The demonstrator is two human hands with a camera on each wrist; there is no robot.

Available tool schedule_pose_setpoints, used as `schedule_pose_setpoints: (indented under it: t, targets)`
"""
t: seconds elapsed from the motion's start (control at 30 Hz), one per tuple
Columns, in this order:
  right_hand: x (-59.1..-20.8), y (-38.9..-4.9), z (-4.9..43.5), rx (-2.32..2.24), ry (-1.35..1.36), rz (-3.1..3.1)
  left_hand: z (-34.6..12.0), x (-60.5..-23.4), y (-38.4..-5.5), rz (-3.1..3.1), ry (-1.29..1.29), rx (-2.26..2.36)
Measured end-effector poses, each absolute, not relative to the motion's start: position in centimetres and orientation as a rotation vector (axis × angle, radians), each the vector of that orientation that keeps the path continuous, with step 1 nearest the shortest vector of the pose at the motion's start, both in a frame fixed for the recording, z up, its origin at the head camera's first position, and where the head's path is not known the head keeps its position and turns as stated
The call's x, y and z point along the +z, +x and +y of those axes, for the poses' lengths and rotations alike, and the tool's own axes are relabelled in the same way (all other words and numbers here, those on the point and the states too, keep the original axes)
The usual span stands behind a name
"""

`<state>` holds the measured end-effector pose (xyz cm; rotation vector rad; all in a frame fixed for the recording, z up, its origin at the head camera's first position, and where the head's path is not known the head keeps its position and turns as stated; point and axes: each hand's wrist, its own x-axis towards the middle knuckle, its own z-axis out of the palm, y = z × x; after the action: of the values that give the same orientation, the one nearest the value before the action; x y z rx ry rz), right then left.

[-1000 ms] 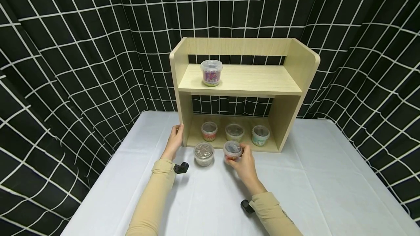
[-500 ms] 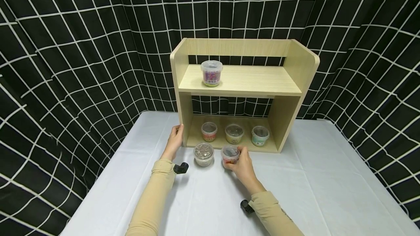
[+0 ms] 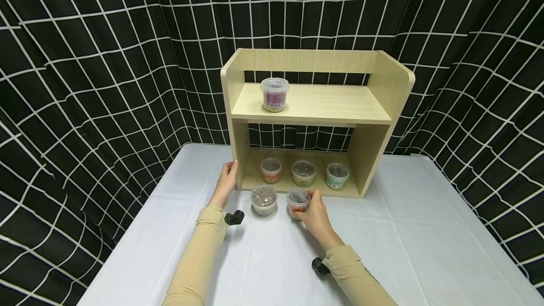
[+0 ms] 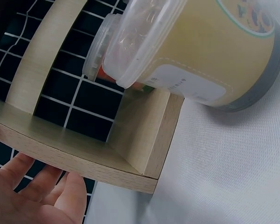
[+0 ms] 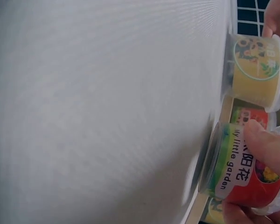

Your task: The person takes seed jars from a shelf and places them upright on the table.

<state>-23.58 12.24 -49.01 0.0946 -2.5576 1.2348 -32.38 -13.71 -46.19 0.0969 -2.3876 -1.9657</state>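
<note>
My right hand [image 3: 318, 218] grips a small red plastic tub [image 5: 252, 186] with a clear lid and a "My little garden" label. The tub is upright on the table, in front of the shelf, thumb on one side and fingers on the other. To its left stands a yellowish lidded tub [image 3: 263, 200], large in the left wrist view, where its label [image 4: 191, 84] shows. My left hand [image 3: 224, 184] rests at the outer side of the wooden shelf's left panel [image 4: 79, 154], fingertips against the board and nothing held.
The two-tier wooden shelf [image 3: 312, 117] stands at the back of the white-covered table [image 3: 425, 230]. Its lower tier bears a red tub [image 3: 271, 171], a yellow tub [image 3: 303, 174] and a green tub [image 3: 337, 176]. A purple tub [image 3: 274, 94] sits on the upper tier.
The red tub in my right hand has shifted slightly left and toward me, level with the yellowish tub, and stays there over the last half second. My left hand has kept its place.
</note>
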Motion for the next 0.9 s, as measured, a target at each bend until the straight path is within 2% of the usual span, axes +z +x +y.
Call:
schedule_pose_setpoints:
  t: [0.9]
  targets:
    - [-49.33,-23.58,12.26,1.193,0.126,-2.587,-13.55,-46.13,-32.12,-2.357,0.090,-1.988]
